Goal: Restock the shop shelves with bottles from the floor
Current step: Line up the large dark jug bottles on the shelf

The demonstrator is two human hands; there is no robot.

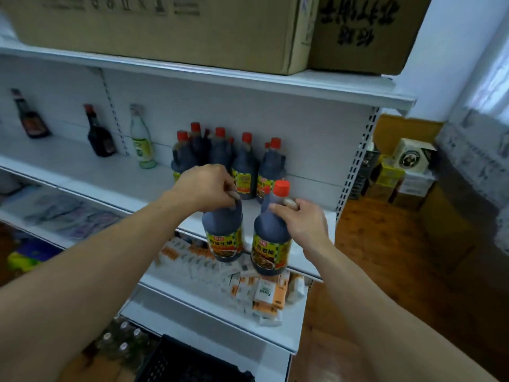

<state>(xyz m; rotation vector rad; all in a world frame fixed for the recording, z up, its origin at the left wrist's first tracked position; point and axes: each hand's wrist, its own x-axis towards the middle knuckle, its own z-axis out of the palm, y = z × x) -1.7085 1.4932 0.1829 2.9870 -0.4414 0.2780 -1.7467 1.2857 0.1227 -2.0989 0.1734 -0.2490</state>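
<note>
Left bottle [223, 235], right bottle [271, 245], seemingly midair

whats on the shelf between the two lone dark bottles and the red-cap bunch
One pale bottle, upright, with bare shelf either side; head view.

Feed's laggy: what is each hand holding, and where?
The left hand grips the left bottle by its neck handle; right hand grips the right bottle by its handle.

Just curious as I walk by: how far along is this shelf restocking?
Done: a cluster of red-capped bottles stands at the back of the shelf. In hand: the left hand grips the left bottle by its handle, the right hand the right bottle, both not yet set down. Left: placing these two; whether more wait on the floor is unseen.
</note>
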